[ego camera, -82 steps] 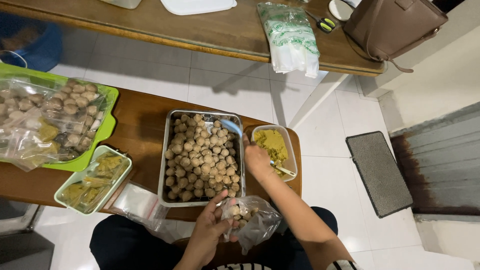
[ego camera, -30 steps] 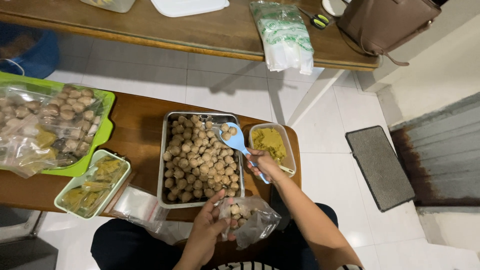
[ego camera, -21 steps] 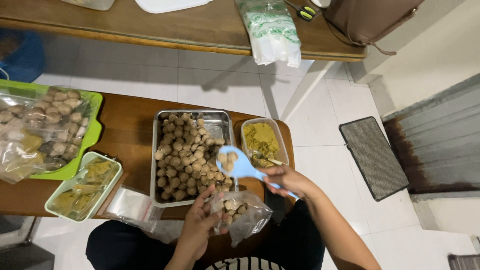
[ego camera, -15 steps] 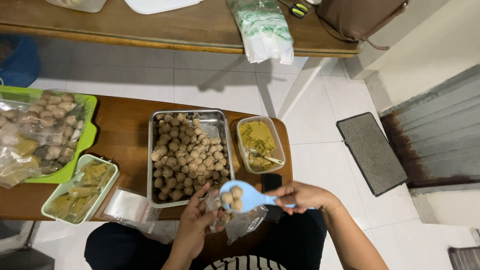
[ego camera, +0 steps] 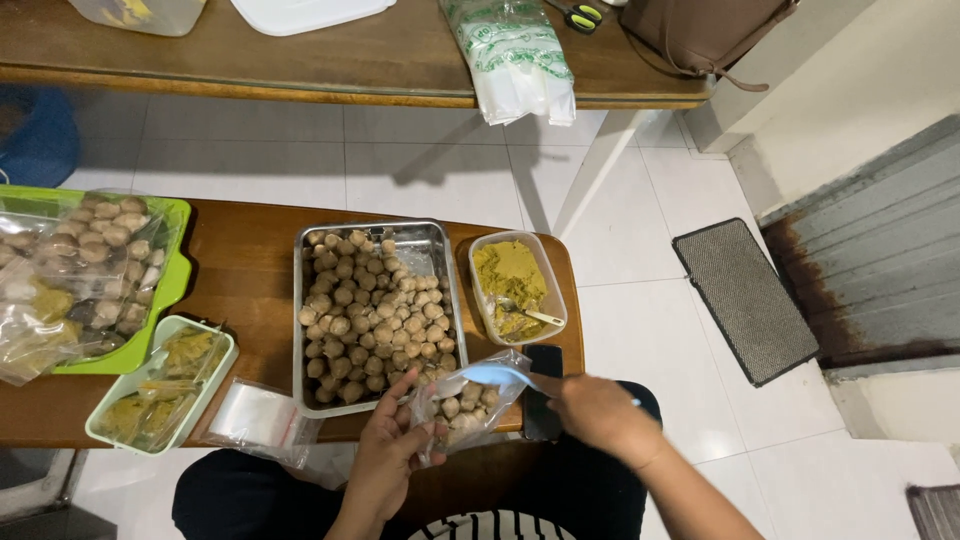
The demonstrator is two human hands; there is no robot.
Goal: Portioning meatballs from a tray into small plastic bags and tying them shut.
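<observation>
My left hand [ego camera: 385,455] holds a clear plastic bag [ego camera: 463,405] with several brown meatballs in it, at the near edge of the low wooden table [ego camera: 240,270]. My right hand [ego camera: 598,412] grips a light blue spoon [ego camera: 495,375] whose bowl is inside the bag's mouth. Just behind the bag stands a metal tray [ego camera: 432,250] filled with meatballs. A clear tub of yellow-green paste [ego camera: 512,282], with a small spoon in it, sits to the tray's right.
A green tray [ego camera: 172,285] piled with filled bags is at the left. In front of it are a pale green tub [ego camera: 160,382] and empty plastic bags [ego camera: 262,418]. A dark phone [ego camera: 542,405] lies by my right hand. A bench [ego camera: 300,60] stands beyond.
My right hand scooped meatballs from the tray with the blue spoon and carried them toward me into the bag held by my left hand.
</observation>
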